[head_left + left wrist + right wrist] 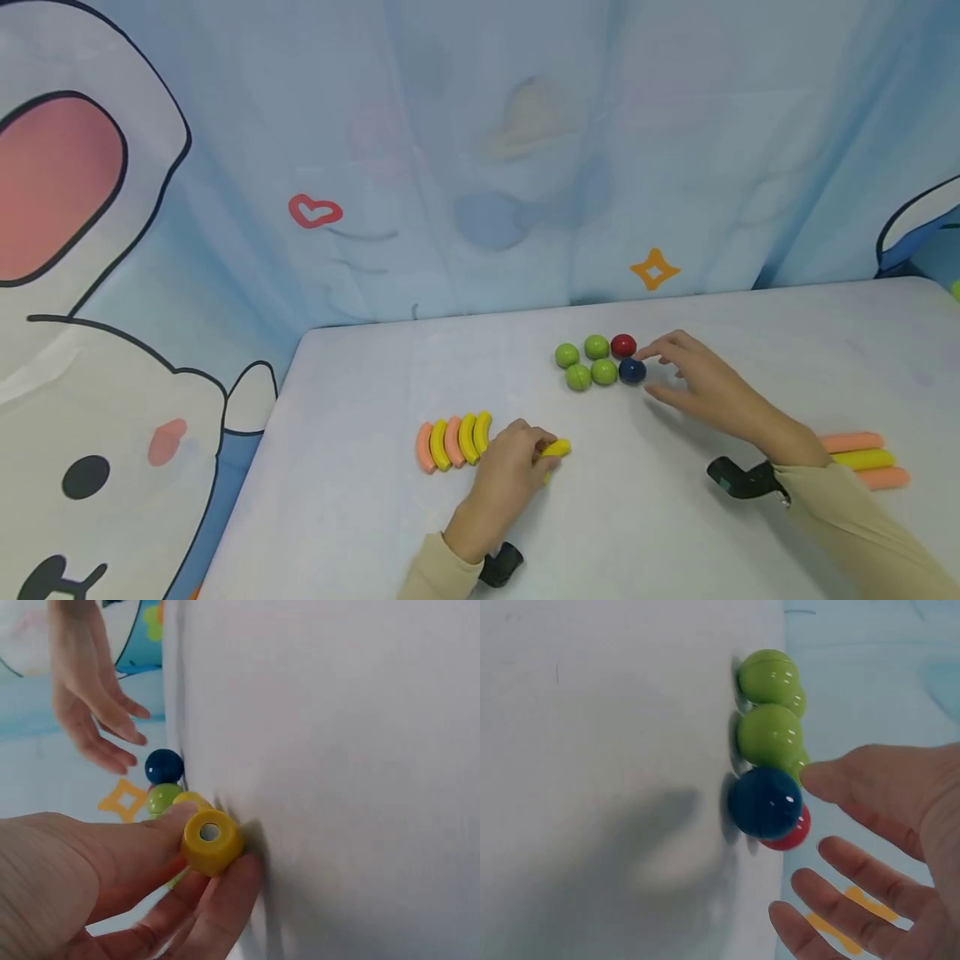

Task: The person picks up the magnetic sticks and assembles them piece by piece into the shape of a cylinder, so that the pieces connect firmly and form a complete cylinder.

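Note:
My left hand [510,467] pinches a yellow curved piece [557,447] between thumb and fingers. In the left wrist view, that yellow curved piece [212,844] shows a round end with a small silvery disc in it. Beside the hand lies a row of pink and yellow curved pieces [452,440]. My right hand [701,379], fingers spread and loosely bent, hovers by a dark blue ball [632,371] and a red ball [623,346]. In the right wrist view the thumb is close to the blue ball [765,802]; whether it touches, I cannot tell.
Several green balls [603,372] sit left of the blue and red ones. Two pink sticks and a yellow stick [864,459] lie at the right, partly behind the right forearm. A blue patterned curtain [450,167] hangs behind the white table [360,375].

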Motion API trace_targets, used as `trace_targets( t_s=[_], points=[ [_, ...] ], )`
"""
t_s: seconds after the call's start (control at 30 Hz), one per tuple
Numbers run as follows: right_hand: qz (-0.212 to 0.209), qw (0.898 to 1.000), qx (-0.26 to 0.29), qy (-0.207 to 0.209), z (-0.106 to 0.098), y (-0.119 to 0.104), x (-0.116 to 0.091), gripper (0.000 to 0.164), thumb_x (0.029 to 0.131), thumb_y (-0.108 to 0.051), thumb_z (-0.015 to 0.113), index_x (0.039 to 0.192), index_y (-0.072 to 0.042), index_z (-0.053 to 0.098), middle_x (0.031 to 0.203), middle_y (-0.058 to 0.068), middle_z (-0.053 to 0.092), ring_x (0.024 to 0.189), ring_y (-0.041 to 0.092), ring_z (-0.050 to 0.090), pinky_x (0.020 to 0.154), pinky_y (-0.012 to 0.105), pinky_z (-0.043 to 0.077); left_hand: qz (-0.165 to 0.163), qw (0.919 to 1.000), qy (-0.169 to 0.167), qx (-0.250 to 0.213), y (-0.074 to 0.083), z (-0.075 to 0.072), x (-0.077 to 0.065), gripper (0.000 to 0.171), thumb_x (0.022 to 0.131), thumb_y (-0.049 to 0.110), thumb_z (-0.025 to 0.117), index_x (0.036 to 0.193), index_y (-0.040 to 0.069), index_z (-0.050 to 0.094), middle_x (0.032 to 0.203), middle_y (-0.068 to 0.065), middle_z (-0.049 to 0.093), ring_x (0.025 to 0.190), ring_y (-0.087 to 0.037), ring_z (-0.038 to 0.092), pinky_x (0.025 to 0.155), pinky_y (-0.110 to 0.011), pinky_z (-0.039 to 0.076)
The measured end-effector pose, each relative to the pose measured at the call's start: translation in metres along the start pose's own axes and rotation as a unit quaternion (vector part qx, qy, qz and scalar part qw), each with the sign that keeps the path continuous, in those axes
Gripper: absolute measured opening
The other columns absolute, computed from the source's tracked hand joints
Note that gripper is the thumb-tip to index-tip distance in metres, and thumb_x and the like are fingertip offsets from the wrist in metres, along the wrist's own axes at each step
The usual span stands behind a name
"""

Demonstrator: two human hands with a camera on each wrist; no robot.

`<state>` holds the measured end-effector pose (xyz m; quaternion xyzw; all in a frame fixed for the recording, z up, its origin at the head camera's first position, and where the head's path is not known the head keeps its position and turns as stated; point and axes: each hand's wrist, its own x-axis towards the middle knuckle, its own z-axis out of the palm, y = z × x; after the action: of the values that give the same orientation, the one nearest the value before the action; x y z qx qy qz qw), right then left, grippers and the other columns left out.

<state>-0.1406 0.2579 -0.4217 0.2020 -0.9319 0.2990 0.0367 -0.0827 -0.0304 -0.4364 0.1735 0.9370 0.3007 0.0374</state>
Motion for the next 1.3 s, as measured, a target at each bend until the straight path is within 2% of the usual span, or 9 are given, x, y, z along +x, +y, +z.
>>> trace_targets(
  t_s=[0.13,0.3,0.4,0.57,0.73,0.9,1.03,1.3],
  points=[
    [0.027,1.000,0.005,-0.004,0.008,0.000,0.006,0.042,0.087,-0.001,0.081,0.126,0.005,0.065,0.120,0.025,0.057,0.106,0.044,0.061,0.086,0.060,0.057,-0.021,0.9990,-0.009,-0.040,0.004,0.002,-0.001,0.020,0.091,0.008,0.082,0.109,0.002,0.079,0.088,-0.001,0.063,0.075,-0.003,0.052,0.067,-0.016,0.047],
    [0.051,0.999,0.005,-0.009,0.015,0.001,0.009,0.043,0.085,-0.001,0.083,0.124,0.007,0.067,0.115,0.025,0.059,0.101,0.042,0.063,0.083,0.056,0.058,-0.031,0.9990,-0.010,-0.030,0.007,0.004,-0.001,0.023,0.086,0.012,0.088,0.107,0.004,0.081,0.085,0.002,0.062,0.072,-0.002,0.053,0.064,-0.016,0.045],
    [0.057,0.998,0.000,-0.015,0.018,0.000,0.009,0.038,0.082,0.001,0.085,0.117,0.006,0.071,0.112,0.026,0.060,0.097,0.040,0.063,0.082,0.055,0.059,-0.037,0.9990,-0.007,-0.024,0.008,0.006,-0.001,0.024,0.085,0.014,0.089,0.106,0.006,0.081,0.083,0.003,0.061,0.070,-0.001,0.051,0.061,-0.016,0.043],
    [0.046,0.999,-0.020,-0.021,0.022,-0.006,0.001,0.037,0.076,0.004,0.089,0.110,0.006,0.074,0.102,0.021,0.063,0.087,0.033,0.065,0.077,0.048,0.061,-0.045,0.9986,0.000,-0.029,0.007,0.007,-0.002,0.021,0.086,0.015,0.088,0.105,0.008,0.082,0.082,0.005,0.059,0.069,0.000,0.048,0.060,-0.016,0.043],
    [0.018,0.999,-0.005,-0.040,0.031,-0.020,-0.009,0.039,0.073,0.001,0.093,0.107,0.003,0.075,0.097,0.009,0.064,0.082,0.020,0.063,0.070,0.034,0.060,-0.043,0.9989,0.013,-0.016,0.006,0.007,-0.002,0.020,0.087,0.013,0.087,0.105,0.007,0.082,0.080,0.004,0.056,0.068,-0.002,0.045,0.060,-0.017,0.041],
    [-0.024,0.998,0.017,-0.062,0.043,-0.039,-0.013,0.037,0.073,0.002,0.092,0.104,-0.002,0.074,0.103,0.008,0.066,0.087,0.020,0.066,0.074,0.033,0.062,-0.041,0.9987,0.026,0.019,0.005,0.008,0.000,0.018,0.087,0.014,0.087,0.103,0.008,0.081,0.081,0.004,0.058,0.069,-0.004,0.050,0.062,-0.018,0.042],
    [-0.038,0.995,0.044,-0.075,0.049,-0.048,-0.012,0.037,0.074,0.000,0.093,0.105,-0.002,0.074,0.104,0.006,0.068,0.088,0.018,0.068,0.076,0.031,0.062,-0.041,0.9985,0.028,0.025,0.006,0.008,0.002,0.017,0.087,0.015,0.087,0.103,0.009,0.081,0.083,0.003,0.060,0.070,-0.004,0.052,0.062,-0.019,0.043],
    [-0.051,0.994,0.082,-0.058,0.057,-0.056,-0.008,0.036,0.073,0.003,0.092,0.105,-0.001,0.075,0.103,0.005,0.067,0.087,0.018,0.070,0.073,0.026,0.061,-0.031,0.9990,0.028,0.016,0.003,0.006,0.007,0.017,0.088,0.014,0.087,0.102,0.007,0.081,0.084,0.001,0.061,0.070,-0.005,0.052,0.062,-0.018,0.044]
  ],
)
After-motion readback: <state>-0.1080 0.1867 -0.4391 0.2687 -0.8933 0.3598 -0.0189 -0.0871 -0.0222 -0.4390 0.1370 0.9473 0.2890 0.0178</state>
